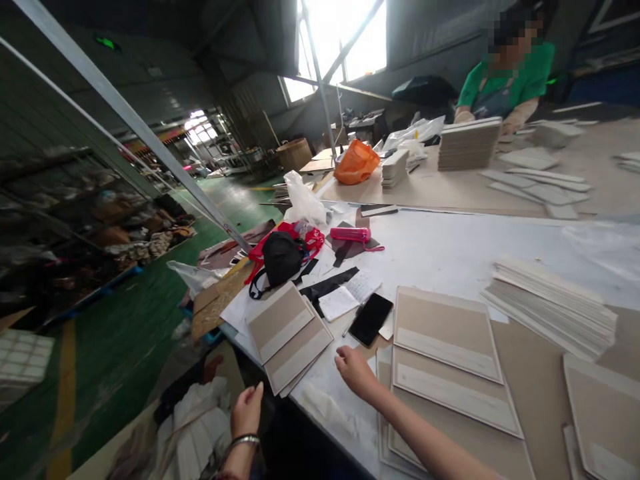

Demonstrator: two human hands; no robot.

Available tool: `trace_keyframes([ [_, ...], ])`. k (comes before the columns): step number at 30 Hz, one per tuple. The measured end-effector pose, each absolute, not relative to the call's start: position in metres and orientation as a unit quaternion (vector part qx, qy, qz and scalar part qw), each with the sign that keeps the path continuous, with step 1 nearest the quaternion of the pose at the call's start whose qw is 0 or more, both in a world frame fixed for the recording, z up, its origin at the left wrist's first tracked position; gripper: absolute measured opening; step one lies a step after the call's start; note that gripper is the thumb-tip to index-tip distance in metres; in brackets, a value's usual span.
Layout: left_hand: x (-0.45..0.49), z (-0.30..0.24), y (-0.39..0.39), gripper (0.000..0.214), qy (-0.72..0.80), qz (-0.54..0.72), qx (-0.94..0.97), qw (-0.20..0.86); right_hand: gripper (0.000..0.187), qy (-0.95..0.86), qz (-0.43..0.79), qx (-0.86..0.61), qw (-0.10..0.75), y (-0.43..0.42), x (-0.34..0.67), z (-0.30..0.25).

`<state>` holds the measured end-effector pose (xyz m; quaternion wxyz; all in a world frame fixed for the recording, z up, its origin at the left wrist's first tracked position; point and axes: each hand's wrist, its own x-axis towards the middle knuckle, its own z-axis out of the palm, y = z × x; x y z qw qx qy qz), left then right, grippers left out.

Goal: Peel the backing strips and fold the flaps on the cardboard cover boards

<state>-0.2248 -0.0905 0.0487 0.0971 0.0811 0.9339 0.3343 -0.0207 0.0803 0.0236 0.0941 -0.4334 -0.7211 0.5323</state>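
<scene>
Beige panels [289,333] between left hand [247,410] and right [357,375]

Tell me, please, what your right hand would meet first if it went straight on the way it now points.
The right hand would probably meet the near corner of the small stack of beige boards, though it might pass above them, as its height is unclear.

Overexposed window [337,30], dim wall [420,40]
</scene>
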Motion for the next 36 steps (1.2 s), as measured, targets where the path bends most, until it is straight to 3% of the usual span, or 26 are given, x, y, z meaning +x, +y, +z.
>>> trace_keyframes([
  [4,-0.273,0.041,-0.053,0.015,0.938,0.316,0.06,0.129,0.033,-0.722,0.498,-0.474,0.079,0.096,-0.064,0.01],
  [16,-0.356,0.015,0.001,0.015,0.889,0.42,-0.049,0.174,0.014,-0.686,0.471,-0.55,0.072,0.103,-0.115,0.01],
  [23,-0.369,0.039,0.006,0.001,0.777,0.57,-0.111,0.243,0.021,-0.558,0.607,-0.557,0.097,0.093,-0.113,0.033],
  [27,-0.38,0.074,-0.025,0.011,0.726,0.625,-0.13,0.256,0.035,-0.466,0.664,-0.558,0.175,0.104,-0.074,0.081],
  [29,-0.38,0.087,-0.046,0.015,0.7,0.652,-0.14,0.255,0.036,-0.504,0.616,-0.557,0.24,0.108,-0.054,0.119],
  [32,-0.367,0.096,-0.068,0.019,0.659,0.683,-0.151,0.276,0.025,-0.646,0.412,-0.555,0.323,0.098,-0.053,0.17],
  [34,-0.351,0.094,-0.072,0.018,0.646,0.684,-0.166,0.294,0.021,-0.76,0.275,-0.478,0.344,0.079,-0.077,0.181],
  [36,-0.331,0.087,-0.072,0.017,0.639,0.678,-0.188,0.309,0.022,-0.866,0.165,-0.362,0.302,0.053,-0.115,0.165],
])
